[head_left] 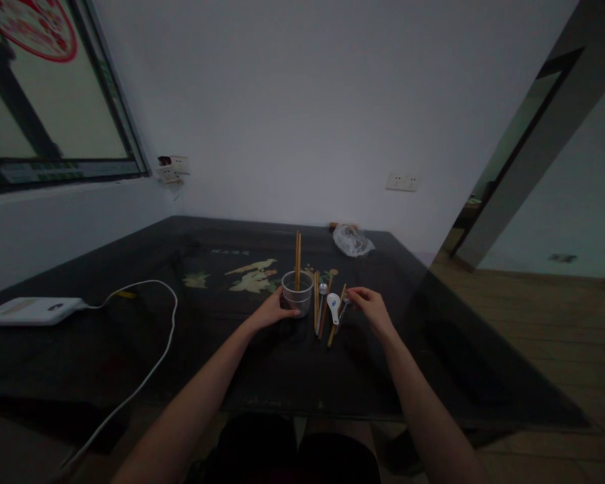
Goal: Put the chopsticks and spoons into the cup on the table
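Note:
My left hand (272,310) is wrapped around the side of a metal cup (305,301). A pair of wooden chopsticks (298,259) stands upright in the cup. To the right of it, loose utensils lie side by side on the dark table (282,363): several wooden chopsticks (316,302), a long metal spoon (323,289) and a white ceramic spoon (333,306) with a blue mark. My right hand (373,309) pinches the upper end of another slim metal utensil (341,312), seemingly a spoon, at the right of this group. Its head is partly hidden by my fingers.
A crumpled clear plastic bag (351,240) lies at the table's back edge. On the left sits a white flat device (33,311) with a white cable (169,336) that curves off the front edge. A dark flat object (466,359) lies at the right.

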The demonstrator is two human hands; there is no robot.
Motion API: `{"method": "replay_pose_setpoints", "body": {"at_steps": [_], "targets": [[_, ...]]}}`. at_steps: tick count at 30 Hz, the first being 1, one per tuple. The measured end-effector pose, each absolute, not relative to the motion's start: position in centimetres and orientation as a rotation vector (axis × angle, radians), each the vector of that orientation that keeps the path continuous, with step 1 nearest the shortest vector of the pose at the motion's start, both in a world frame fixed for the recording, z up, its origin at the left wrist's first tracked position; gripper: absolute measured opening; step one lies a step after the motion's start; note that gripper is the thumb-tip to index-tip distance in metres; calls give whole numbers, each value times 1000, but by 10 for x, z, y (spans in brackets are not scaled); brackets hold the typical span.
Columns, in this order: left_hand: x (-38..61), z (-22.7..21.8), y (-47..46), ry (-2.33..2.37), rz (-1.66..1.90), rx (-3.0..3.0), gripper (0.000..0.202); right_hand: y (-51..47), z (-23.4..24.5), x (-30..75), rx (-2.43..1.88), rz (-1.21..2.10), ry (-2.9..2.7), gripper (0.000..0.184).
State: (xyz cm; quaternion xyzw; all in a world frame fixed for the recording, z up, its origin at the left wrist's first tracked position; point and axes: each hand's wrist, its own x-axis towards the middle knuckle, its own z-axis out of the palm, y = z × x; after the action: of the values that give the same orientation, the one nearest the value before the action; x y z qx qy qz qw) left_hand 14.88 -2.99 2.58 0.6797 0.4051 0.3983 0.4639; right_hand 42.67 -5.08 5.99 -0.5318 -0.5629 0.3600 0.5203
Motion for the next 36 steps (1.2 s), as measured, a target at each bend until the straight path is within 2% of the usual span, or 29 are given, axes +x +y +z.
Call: {"method": "replay_pose_setpoints", "body": {"at_steps": [26,36], "targets": [[148,31,-31,1003,946,1642,76,-37,37,434,-1335,728,-1489,33],[141,49,-31,1021,1189,1584,84,-36,33,432,-1312,703,-1531,28]]}}
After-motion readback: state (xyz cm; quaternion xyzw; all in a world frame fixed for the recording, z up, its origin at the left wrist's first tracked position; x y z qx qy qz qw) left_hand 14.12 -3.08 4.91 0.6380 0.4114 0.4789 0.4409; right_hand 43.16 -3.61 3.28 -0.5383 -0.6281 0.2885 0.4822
